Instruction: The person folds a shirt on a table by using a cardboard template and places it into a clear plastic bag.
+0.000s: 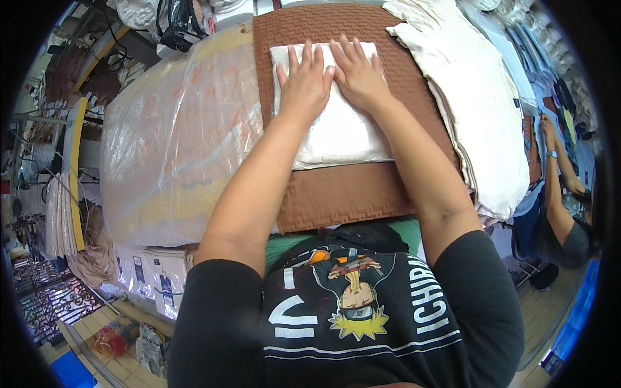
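Observation:
A folded white garment in a clear plastic bag [343,139] lies flat on a brown textured cloth [349,194] in front of me. My left hand [304,84] presses palm down on its upper left part, fingers spread. Beside it, my right hand [359,74] rests flat on the upper right part, fingers also spread. The two thumbs nearly meet at the middle of the package. To the right, a stack of cream-white garments [472,110] lies partly over the brown cloth.
A large plastic-wrapped bundle [181,142] stands at the left. Packaged garments [152,278] hang low at the left, near a yellow-edged board [79,174]. A black bag [178,26] sits at the back. Another person's arm [553,174] reaches toward blue garments [533,58] on the far right.

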Action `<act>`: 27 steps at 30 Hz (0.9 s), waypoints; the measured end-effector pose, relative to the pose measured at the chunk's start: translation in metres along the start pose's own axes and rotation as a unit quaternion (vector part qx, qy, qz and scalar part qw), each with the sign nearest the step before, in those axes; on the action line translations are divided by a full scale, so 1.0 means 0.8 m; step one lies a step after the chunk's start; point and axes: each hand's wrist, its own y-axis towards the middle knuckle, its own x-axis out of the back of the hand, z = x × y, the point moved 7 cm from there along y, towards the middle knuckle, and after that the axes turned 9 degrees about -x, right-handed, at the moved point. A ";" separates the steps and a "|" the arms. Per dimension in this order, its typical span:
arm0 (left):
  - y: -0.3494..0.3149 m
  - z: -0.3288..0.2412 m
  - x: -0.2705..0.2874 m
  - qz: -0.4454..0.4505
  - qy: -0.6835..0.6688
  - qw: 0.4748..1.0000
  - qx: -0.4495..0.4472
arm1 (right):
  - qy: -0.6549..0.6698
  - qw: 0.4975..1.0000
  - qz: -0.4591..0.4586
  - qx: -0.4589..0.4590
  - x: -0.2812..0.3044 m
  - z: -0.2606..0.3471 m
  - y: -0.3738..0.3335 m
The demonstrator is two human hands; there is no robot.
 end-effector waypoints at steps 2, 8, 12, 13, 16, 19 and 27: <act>-0.004 -0.001 -0.009 -0.006 0.031 0.999 0.020 | -0.022 0.999 -0.016 -0.033 -0.006 -0.007 -0.003; -0.008 -0.001 -0.006 -0.015 0.024 0.999 0.030 | 0.026 0.997 -0.004 -0.066 -0.014 -0.011 -0.008; -0.009 -0.002 -0.006 -0.013 0.015 0.999 0.033 | 0.049 0.997 -0.002 -0.067 -0.011 -0.012 -0.009; -0.009 -0.002 -0.007 -0.013 0.015 0.999 0.033 | 0.049 0.997 0.003 -0.067 -0.013 -0.013 -0.009; -0.009 -0.001 -0.008 -0.002 0.003 0.999 0.048 | 0.050 0.996 0.019 -0.071 -0.015 -0.015 -0.007; -0.005 0.003 -0.013 0.022 -0.016 0.998 0.058 | 0.058 0.994 0.056 -0.074 -0.021 -0.022 -0.001; 0.011 0.039 0.023 0.050 0.035 0.998 -0.006 | -0.055 0.998 -0.014 -0.019 0.035 -0.019 0.030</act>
